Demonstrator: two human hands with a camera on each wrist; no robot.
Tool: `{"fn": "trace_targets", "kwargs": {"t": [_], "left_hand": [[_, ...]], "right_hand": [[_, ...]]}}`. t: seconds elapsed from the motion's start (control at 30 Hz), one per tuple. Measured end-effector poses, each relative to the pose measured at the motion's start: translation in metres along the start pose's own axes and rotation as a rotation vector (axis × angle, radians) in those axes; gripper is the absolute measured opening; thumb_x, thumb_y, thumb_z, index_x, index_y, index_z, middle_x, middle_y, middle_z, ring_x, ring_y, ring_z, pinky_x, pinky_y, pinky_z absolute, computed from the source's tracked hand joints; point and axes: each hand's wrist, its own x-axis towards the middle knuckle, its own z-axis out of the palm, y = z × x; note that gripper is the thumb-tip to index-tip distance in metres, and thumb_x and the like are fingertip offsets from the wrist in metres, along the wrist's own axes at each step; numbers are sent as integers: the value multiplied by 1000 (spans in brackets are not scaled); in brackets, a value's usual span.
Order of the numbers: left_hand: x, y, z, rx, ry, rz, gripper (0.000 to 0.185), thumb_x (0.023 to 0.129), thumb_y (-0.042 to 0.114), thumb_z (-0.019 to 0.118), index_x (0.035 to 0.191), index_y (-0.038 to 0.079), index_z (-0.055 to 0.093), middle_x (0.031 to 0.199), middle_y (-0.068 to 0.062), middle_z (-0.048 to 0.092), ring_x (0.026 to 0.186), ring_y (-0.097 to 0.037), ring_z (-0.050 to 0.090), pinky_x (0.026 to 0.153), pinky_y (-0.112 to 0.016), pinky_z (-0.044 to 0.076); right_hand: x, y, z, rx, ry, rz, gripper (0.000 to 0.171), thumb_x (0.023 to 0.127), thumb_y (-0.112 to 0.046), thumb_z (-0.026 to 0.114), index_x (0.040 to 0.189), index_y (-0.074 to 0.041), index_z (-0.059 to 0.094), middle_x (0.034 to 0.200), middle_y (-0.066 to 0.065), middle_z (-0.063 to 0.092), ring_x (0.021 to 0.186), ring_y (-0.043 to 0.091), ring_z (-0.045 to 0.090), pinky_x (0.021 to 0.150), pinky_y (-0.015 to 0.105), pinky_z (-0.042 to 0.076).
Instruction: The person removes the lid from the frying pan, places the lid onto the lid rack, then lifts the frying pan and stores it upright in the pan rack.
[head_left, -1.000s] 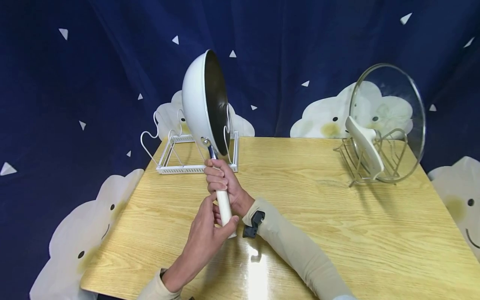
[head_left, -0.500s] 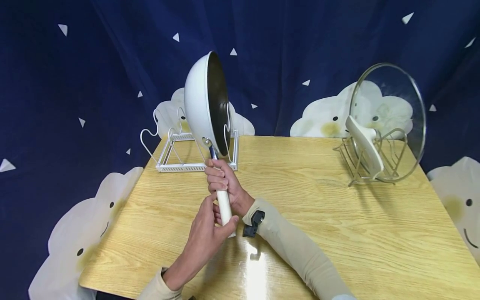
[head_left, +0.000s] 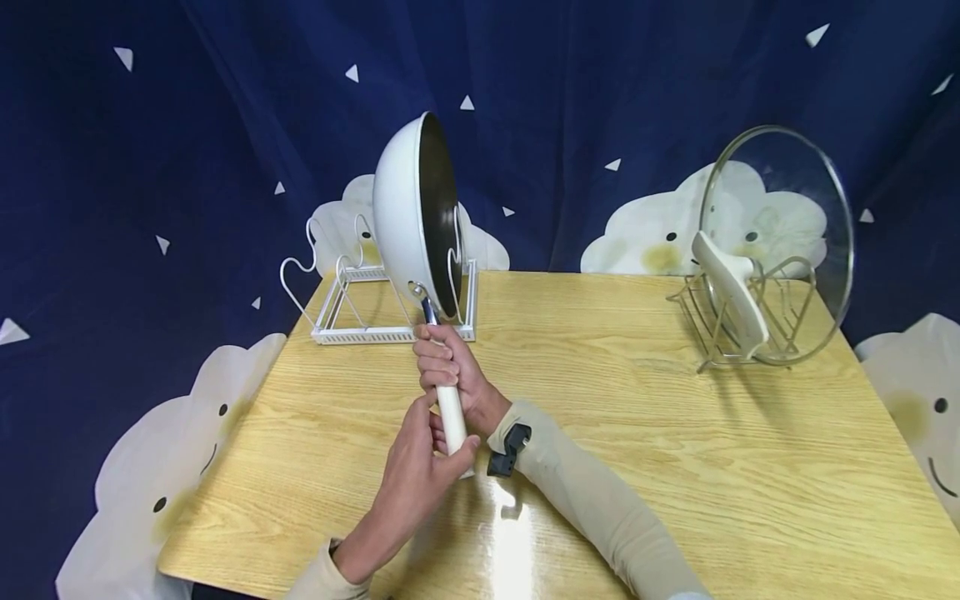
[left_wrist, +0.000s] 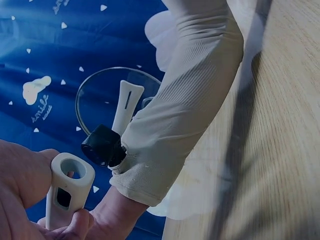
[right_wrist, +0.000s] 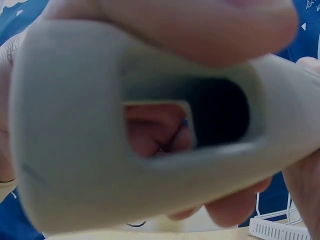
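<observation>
two hands on the pan handle [head_left: 450,406], wok [head_left: 415,218] on edge over the white rack [head_left: 375,312]
right hand [head_left: 448,371] wrapped tight, left hand [head_left: 417,461] pinching the handle's end; best to keep it vertical and line the rim up with a rack slot.

Backdrop: dark blue curtain [head_left: 675,75] with white triangles and smiling cloud shapes, hanging in folds behind and to both sides | Furniture: light wooden table [head_left: 675,450], grain visible; front edge in view | Light: bright overhead glare patch [head_left: 513,542] on the tabletop near the front edge
</observation>
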Motion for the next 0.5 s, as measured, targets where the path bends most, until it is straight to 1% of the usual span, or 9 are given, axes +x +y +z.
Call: {"fn": "trace_targets", "kwargs": {"t": [0.17,0.3,0.5], "left_hand": [[0,-2,2,-4,0,-5,58,83,16,80,130,-1,50,94,-5,56,79,-12,56,67,-22,53],[-2,-3,4,-1,-1,-14,57,83,17,80,129,-1,51,94,-5,56,78,-11,55,66,-22,52],[-4,-5,7,11,6,-17,55,83,18,80,126,0,51,94,-4,55,78,-11,55,65,-22,52]], "right_hand": [[-1,0,-2,-11,11,-7,15,104,-16,51,90,-12,48,58,-8,35,40,3,38,36,18,42],[-3,0,-4,-18,16,-2,14,104,-15,51,90,-12,48,57,-8,37,40,3,37,36,18,42],[-5,1,-6,-13,11,8,13,102,-15,53,90,-12,48,58,-9,31,41,2,32,36,17,40]]}}
